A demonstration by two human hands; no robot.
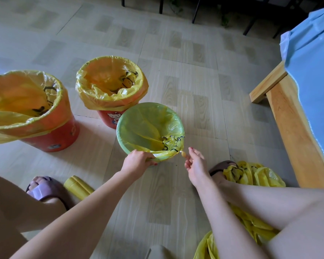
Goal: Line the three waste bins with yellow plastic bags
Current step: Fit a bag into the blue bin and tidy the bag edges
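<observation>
Three bins stand on the tiled floor. A large orange bin (62, 135) at the left and a second orange bin (108, 118) behind it each carry a yellow bag folded over the rim. The small green bin (123, 144) in front holds a yellow bag (148, 126) stretched over its rim. My left hand (137, 161) grips the near rim with the bag edge under its fingers. My right hand (195, 163) pinches a small knot (183, 154) twisted out of the bag's slack at the rim's near right.
A roll of yellow bags (78, 186) lies by my left slippered foot (43, 189). Crumpled loose yellow bags (254, 174) lie at the lower right by my other foot. A wooden bed frame (288, 131) with a blue sheet fills the right side.
</observation>
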